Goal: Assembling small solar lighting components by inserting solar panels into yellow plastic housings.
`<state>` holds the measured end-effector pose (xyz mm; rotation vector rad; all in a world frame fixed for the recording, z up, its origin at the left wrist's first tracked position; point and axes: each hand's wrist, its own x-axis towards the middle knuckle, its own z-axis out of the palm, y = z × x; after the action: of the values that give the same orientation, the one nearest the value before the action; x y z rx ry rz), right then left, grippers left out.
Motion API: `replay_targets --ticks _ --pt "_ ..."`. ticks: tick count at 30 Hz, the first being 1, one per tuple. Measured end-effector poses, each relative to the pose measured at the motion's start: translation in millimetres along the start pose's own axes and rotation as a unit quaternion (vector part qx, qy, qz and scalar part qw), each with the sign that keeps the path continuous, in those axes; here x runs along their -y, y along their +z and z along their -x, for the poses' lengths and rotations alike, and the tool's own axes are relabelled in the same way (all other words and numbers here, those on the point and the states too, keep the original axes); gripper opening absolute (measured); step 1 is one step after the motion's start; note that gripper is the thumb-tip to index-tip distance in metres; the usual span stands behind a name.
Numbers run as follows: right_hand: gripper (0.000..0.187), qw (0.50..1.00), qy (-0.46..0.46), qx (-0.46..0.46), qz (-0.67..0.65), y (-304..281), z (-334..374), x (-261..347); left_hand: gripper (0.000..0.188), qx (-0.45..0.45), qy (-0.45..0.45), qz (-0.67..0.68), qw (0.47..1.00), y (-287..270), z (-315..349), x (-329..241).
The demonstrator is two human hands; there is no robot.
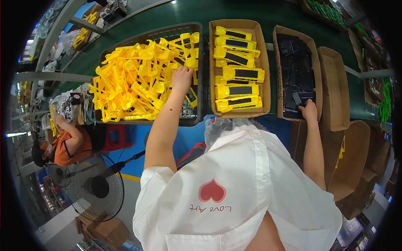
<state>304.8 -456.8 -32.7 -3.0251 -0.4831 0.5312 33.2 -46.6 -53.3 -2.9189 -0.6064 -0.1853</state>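
My left hand (182,80) reaches into a dark plastic crate (200,90), its fingers closed on a yellow plastic part (191,62) at the crate's right side. Yellow plastic parts (130,79) are heaped loosely there, and some on the right carry black strips. Over the near end of a cardboard box (317,79) is my right hand (309,111), with its fingertips pinching a small black rectangular piece (307,96). Many similar black pieces (291,54) fill that box, and a greyish one (297,98) lies beside my fingers. The fingertips of both hands are partly hidden.
Between my hands stands a cardboard tray (266,83) with several yellow parts with black strips, laid crosswise in a column. Another cardboard box (335,90) is at the right on the green work surface (167,19). A floor fan (98,187) and a seated person (69,142) are at the left.
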Motion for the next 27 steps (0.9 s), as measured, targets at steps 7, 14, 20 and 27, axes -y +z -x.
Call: replay_targets --ticks 7,14,20,27 --pt "0.039 0.994 -0.016 -0.031 -0.101 13 -1 -19 0.013 -0.038 0.022 0.247 0.968 -33 9 37" --pt "0.032 0.952 -0.048 -0.188 -0.237 42 -1 -38 0.022 -0.327 -0.143 0.84 0.41 -122 22 30" --pt "0.035 0.913 0.006 -0.184 -0.364 40 -9 -43 0.024 -0.167 0.031 0.968 0.184 -115 26 -16" --pt "0.035 0.901 0.012 -0.2 -0.385 38 -8 -35 0.022 -0.102 -0.002 0.977 0.188 -113 19 -35"
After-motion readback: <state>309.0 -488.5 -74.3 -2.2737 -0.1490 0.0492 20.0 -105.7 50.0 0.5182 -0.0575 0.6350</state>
